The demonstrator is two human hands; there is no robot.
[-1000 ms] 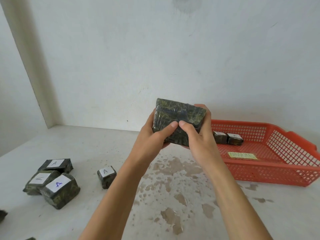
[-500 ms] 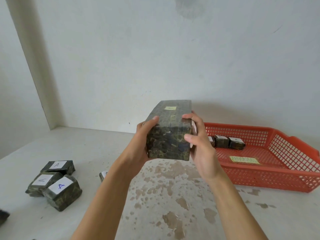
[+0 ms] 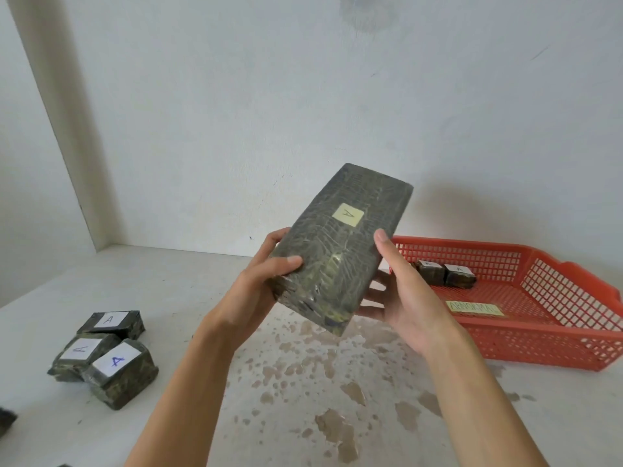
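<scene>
One head-worn camera looks forward and down, close over the table [image 3: 168,281].

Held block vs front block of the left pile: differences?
The held block is long and tilted in the air; the front pile block is stubby and rests on the table. The held block's label is small and yellowish, the front pile block's large and white. Both are dark, film-wrapped.
</scene>
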